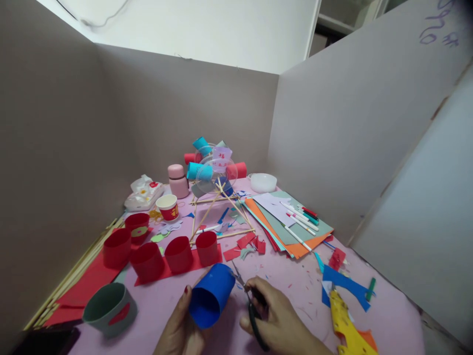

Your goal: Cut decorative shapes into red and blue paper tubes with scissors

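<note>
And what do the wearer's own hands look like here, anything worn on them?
The left hand is bare, with a dark red thumbnail. The right hand is ungloved too; its nails are hard to make out. No sleeve, ring or bracelet shows on either.

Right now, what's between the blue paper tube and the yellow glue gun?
The head view shows black-handled scissors in the right hand, then a stretch of flecked pink tabletop.

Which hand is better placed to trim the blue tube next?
Probably the right: the right hand holds the scissors, blades close to the blue tube's far end, while the left hand grips the tube.
</note>
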{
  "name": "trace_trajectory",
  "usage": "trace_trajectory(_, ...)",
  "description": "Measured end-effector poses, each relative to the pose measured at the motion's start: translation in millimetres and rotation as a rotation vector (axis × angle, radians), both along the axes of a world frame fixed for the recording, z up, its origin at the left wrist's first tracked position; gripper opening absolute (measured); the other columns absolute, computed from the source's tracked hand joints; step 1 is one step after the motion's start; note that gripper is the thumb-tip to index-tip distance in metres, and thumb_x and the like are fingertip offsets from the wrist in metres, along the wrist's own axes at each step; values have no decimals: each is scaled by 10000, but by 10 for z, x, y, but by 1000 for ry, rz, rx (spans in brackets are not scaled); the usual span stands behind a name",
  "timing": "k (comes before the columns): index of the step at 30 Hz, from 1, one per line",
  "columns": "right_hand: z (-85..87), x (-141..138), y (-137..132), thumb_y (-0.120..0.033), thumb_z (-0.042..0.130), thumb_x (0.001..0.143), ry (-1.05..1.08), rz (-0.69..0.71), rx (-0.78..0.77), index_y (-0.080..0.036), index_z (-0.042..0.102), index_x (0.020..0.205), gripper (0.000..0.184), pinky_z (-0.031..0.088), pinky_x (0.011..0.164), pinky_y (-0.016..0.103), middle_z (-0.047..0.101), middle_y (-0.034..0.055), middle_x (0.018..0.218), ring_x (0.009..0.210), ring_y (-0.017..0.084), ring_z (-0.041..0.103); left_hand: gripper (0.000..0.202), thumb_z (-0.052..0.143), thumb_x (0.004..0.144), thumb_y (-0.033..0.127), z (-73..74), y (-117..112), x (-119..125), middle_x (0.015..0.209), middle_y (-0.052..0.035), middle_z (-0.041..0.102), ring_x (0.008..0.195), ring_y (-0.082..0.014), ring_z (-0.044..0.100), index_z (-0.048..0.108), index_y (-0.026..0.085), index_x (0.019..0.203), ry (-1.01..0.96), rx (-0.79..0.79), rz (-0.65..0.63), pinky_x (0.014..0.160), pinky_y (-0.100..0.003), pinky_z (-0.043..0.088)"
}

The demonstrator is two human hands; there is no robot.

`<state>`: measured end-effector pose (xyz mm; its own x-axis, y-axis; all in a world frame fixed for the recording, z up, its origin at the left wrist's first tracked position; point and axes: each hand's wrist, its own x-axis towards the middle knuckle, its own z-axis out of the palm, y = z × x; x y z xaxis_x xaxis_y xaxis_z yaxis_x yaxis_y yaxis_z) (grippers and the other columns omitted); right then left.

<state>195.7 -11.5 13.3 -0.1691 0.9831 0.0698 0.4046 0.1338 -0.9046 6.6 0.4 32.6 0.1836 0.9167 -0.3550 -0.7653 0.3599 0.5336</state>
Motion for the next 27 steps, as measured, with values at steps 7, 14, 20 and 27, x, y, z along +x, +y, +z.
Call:
trace_trajectory(7, 17, 12, 21, -240, 739, 616, -21, 17, 34, -223, 601, 962, 373, 319, 571, 222, 480, -53, 713, 632, 140, 423, 672, 573, 849, 105, -87, -37, -50, 1170, -197, 695, 1197, -341, 545, 254, 78, 1440, -17, -36, -66, 1004, -507, 447)
trace_trajectory(14, 20, 9, 2, -221, 728, 629, 24, 16, -1, -217, 627, 930, 317, 279, 522, 214, 427, -76, 627, 579, 122, 382, 695, 562, 868, 161, -80, -28, -31, 1106, -230, 717, 1167, -349, 571, 196, -1, 1437, -21, -38, -45, 995, -516, 451)
trace_trajectory(20, -37, -2, 16, -213, 727, 636, 169, 49, -42, -208, 637, 913, 291, 254, 496, 215, 387, -88, 583, 535, 104, 328, 713, 585, 859, 202, -87, -6, -51, 1123, -216, 713, 1092, -356, 628, 209, 62, 1449, -70, -65, -77, 948, -520, 487)
trace_trajectory(27, -37, 40, 23, -328, 739, 668, 177, 66, -34, -194, 661, 882, 264, 272, 506, 219, 399, -75, 572, 549, 111, 345, 738, 609, 844, 205, -121, -11, -93, 1069, -190, 743, 1046, -349, 657, 208, 96, 1455, -82, -76, -59, 940, -512, 490)
